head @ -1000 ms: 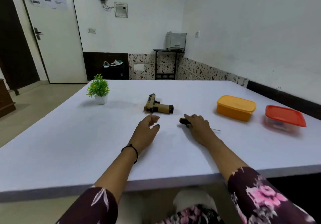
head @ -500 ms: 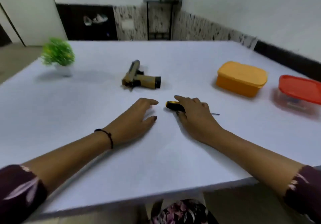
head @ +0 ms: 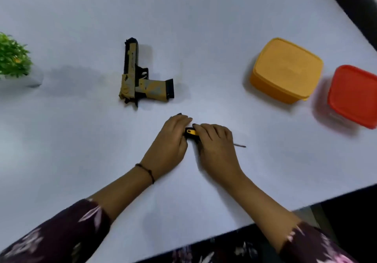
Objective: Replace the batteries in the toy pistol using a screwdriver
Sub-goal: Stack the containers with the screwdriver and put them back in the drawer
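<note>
- My left hand (head: 173,142) has slid across the white tabletop (head: 81,160) to meet my right hand (head: 216,146). Half a second back the two lay apart.
- Right grip: the fingers curl over the handle of the yellow-and-black screwdriver (head: 190,132) and clamp it. Its thin steel shaft pokes out to the right, low over the tabletop.
- Left grip: the fingertips touch the handle's butt end. I cannot tell whether they pinch it.
- As I judge it, I am only picking up the tool, and the pistol is untouched. Next I must lift the screwdriver clear, free my left hand to fetch the pistol, and find the battery-cover screw.
- Beyond both hands, well apart from them, the tan-and-black plastic toy pistol (head: 140,79) lies flat on its side. Its barrel points away and its black-capped butt points right. I can make out no screw from here.
</note>
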